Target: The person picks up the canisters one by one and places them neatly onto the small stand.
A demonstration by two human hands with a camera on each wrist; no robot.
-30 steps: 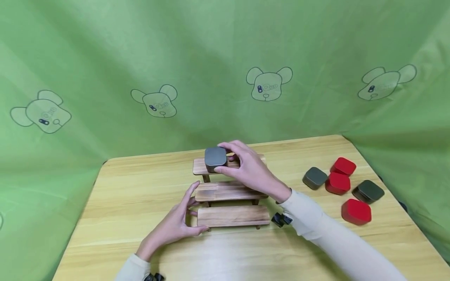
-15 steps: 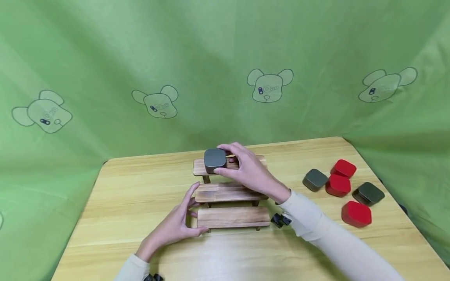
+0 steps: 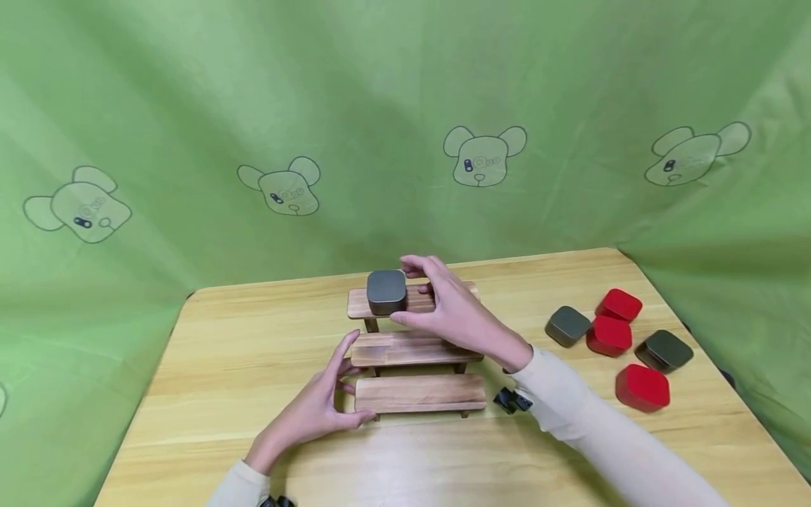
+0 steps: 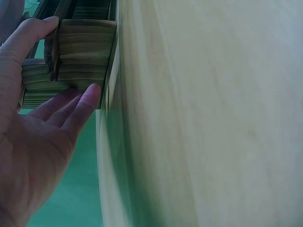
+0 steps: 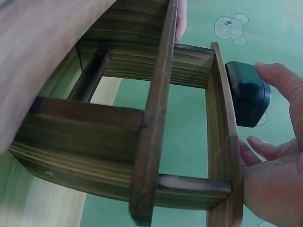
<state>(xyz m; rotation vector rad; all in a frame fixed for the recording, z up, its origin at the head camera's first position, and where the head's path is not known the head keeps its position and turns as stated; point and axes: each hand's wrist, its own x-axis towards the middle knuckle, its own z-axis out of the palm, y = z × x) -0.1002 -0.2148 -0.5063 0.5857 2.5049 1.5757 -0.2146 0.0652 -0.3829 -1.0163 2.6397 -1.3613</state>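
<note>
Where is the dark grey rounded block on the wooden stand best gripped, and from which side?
Likely front and back walls, from the right: the block sits flat, straight-sided, left of centre on the top step, the right hand beside it.

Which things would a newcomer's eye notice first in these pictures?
Probably the three red boxes, with two dark boxes, on the right of the table. Then the single dark box on the top step of the wooden stand, toward its left end, beside the right hand. Behind hangs a green curtain with cartoon heads.
</note>
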